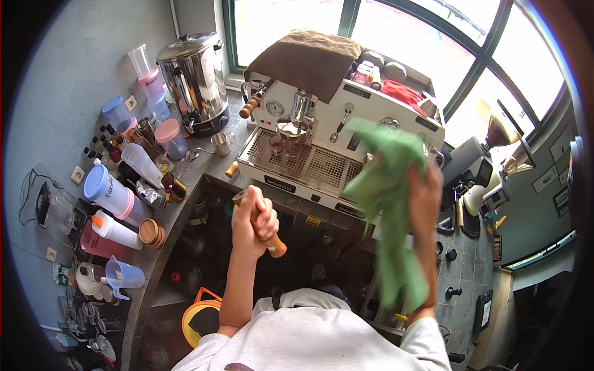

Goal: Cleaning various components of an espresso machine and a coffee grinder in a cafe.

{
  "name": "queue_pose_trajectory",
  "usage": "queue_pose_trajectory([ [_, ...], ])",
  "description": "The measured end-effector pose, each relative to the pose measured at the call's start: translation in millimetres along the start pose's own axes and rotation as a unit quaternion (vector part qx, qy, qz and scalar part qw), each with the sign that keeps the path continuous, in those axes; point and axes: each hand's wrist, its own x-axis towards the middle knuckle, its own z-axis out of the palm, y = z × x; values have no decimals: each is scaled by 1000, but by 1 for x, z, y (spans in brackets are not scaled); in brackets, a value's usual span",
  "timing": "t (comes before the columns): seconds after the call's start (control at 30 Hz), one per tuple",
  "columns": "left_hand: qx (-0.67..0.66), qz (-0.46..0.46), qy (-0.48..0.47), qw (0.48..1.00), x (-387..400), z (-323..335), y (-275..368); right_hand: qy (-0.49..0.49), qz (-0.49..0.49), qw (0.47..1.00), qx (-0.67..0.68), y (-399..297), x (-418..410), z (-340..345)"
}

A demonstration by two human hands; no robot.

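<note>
My left hand (255,222) is closed around a wooden handle (276,247), its end sticking out below the fingers; what the handle belongs to is mostly hidden. On the right, my right hand (424,195) holds a green cloth (394,185), blurred and hanging down in front of the machine's right part. Behind both hands stands a white espresso machine (325,125) with a metal drip tray (297,160). Small glasses (292,148) stand on that tray below the left group head. A brown cloth (304,58) drapes over the machine's top.
A steel hot-water urn (192,88) stands at the back left. Plastic jugs, bottles and a blender (60,213) crowd the left counter (204,162). Coffee grinders (468,162) are at the right, and black-handled tools (452,292) lie on the tiled counter. A red cloth (401,96) rests atop the machine.
</note>
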Motion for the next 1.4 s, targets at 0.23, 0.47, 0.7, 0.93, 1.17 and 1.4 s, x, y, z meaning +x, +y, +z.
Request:
queue_pose_trajectory([
  [0.23, 41, -35, -61, 997, -6, 9, -22, -33, 145, 901, 408, 68, 242, -19],
  [0.47, 281, 134, 2, 950, 62, 97, 12, -255, 52, 918, 300, 0, 200, 1],
  [0.7, 384, 14, -82, 920, 106, 135, 57, -252, -204, 931, 169, -59, 103, -46],
  [0.93, 527, 69, -152, 834, 71, 154, 63, -439, -192, 876, 49, -26, 117, -102],
  [1.17, 439, 148, -134, 876, 60, 126, 89, -408, -55, 883, 225, -25, 111, -134],
  [1.4, 307, 90, -300, 899, 53, 162, 114, -601, -67, 661, 444, -42, 117, -65],
])
